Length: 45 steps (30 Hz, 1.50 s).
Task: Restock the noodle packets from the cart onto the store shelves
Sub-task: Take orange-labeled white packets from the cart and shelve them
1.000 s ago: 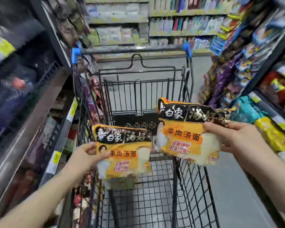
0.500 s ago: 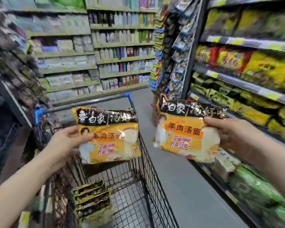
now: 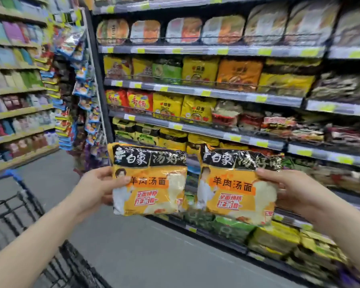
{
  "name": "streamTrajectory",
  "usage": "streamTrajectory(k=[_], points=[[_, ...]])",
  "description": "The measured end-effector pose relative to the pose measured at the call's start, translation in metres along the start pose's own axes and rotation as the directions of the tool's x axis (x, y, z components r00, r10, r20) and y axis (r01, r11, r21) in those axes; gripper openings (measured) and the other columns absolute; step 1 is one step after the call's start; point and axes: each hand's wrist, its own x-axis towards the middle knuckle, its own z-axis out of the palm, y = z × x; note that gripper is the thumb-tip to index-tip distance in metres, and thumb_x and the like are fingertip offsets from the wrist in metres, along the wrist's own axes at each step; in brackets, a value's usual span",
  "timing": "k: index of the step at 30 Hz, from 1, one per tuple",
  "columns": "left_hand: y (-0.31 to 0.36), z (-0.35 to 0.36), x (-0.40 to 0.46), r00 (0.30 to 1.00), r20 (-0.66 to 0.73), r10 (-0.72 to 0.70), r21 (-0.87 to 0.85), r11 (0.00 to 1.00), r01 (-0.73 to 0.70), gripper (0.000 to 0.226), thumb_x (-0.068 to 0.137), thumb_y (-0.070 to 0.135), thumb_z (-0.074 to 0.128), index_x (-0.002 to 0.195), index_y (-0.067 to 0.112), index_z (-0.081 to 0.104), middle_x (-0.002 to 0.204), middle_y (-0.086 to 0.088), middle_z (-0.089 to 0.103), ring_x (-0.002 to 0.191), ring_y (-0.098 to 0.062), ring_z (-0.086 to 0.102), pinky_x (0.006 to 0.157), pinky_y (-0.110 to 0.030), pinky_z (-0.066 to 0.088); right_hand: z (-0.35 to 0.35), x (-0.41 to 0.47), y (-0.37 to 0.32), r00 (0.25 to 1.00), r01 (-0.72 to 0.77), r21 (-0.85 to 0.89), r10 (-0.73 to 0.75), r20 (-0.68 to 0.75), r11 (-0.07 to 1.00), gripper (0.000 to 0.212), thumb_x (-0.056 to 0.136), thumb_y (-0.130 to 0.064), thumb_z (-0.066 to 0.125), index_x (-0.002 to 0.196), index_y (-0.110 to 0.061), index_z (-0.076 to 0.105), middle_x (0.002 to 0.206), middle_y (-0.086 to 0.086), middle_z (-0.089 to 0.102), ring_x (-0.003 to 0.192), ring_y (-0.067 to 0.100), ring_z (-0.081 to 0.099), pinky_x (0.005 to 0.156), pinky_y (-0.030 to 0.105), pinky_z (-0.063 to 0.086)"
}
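Observation:
I hold two orange-and-black noodle packets upright in front of the noodle shelves (image 3: 204,92). My left hand (image 3: 98,189) grips the left noodle packet (image 3: 152,183) by its left edge. My right hand (image 3: 293,190) grips the right noodle packet (image 3: 237,188) by its right edge. The packets nearly touch side by side. The black wire cart (image 3: 19,215) with a blue handle corner sits at the lower left, behind my left forearm; its contents are out of view.
Several tiers of shelves packed with yellow, green and red noodle packs fill the right side. Hanging snack strips (image 3: 81,90) cover the shelf end. Another shelving row (image 3: 17,109) lines the far left across the grey floor aisle (image 3: 143,256).
My view has swung right from the cart to face the noodle shelves. Both hands carried their packets along and now hold them closer together, in front of the lower shelves.

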Motion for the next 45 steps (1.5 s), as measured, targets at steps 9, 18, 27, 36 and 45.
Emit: streamTrajectory(k=[9, 18, 27, 36, 45], points=[[0.024, 0.248, 0.039, 0.934, 0.358, 0.008, -0.018, 1.0, -0.002, 0.061, 0.073, 0.009, 0.073, 0.125, -0.01, 0.046, 0.081, -0.014, 0.066, 0.052, -0.015, 0.066, 0.04, -0.024, 0.046, -0.215, -0.088, 0.025, 0.923, 0.039, 0.069, -0.01, -0.385, 0.997, 0.041, 0.046, -0.035, 0.079, 0.074, -0.005, 0.072, 0.067, 0.011, 0.072, 0.059, 0.026, 0.066, 0.064, 0.035, 0.052], [0.033, 0.472, 0.02, 0.829, 0.558, 0.04, -0.002, 0.999, -0.047, 0.015, 0.077, 0.005, 0.068, 0.089, 0.002, 0.06, 0.062, -0.004, 0.067, 0.045, -0.011, 0.062, 0.038, -0.018, 0.044, -0.392, -0.169, 0.055, 0.781, 0.076, 0.107, 0.008, -0.624, 0.991, 0.028, 0.062, -0.027, 0.075, 0.079, -0.005, 0.067, 0.062, 0.008, 0.071, 0.065, 0.027, 0.064, 0.058, 0.033, 0.049], [0.045, 0.614, 0.015, 0.719, 0.695, 0.022, 0.021, 0.998, -0.051, 0.045, 0.07, 0.013, 0.075, 0.109, -0.002, 0.057, 0.074, -0.01, 0.072, 0.056, -0.019, 0.066, 0.044, -0.022, 0.048, -0.505, -0.187, 0.08, 0.677, 0.072, 0.18, 0.084, -0.731, 0.981, 0.023, 0.079, -0.023, 0.071, 0.089, -0.003, 0.068, 0.068, 0.009, 0.073, 0.075, 0.029, 0.065, 0.08, 0.04, 0.051], [0.054, 0.746, 0.054, 0.676, 0.734, 0.063, -0.056, 0.998, -0.032, 0.063, 0.073, 0.012, 0.075, 0.127, 0.012, 0.043, 0.06, 0.004, 0.072, 0.059, -0.017, 0.067, 0.048, -0.026, 0.05, -0.613, -0.144, 0.074, 0.642, 0.1, 0.198, 0.089, -0.762, 0.975, 0.022, 0.079, -0.023, 0.071, 0.089, -0.004, 0.067, 0.07, 0.009, 0.074, 0.076, 0.028, 0.067, 0.066, 0.037, 0.052], [0.071, 0.858, 0.12, 0.654, 0.752, 0.086, -0.083, 0.996, -0.036, 0.077, 0.068, 0.011, 0.074, 0.134, -0.004, 0.039, 0.097, -0.019, 0.069, 0.065, -0.019, 0.07, 0.046, -0.022, 0.051, -0.721, -0.065, 0.046, 0.675, 0.092, 0.144, 0.045, -0.737, 0.985, 0.034, 0.068, -0.028, 0.075, 0.091, -0.003, 0.07, 0.077, 0.011, 0.074, 0.068, 0.026, 0.068, 0.065, 0.035, 0.054]])
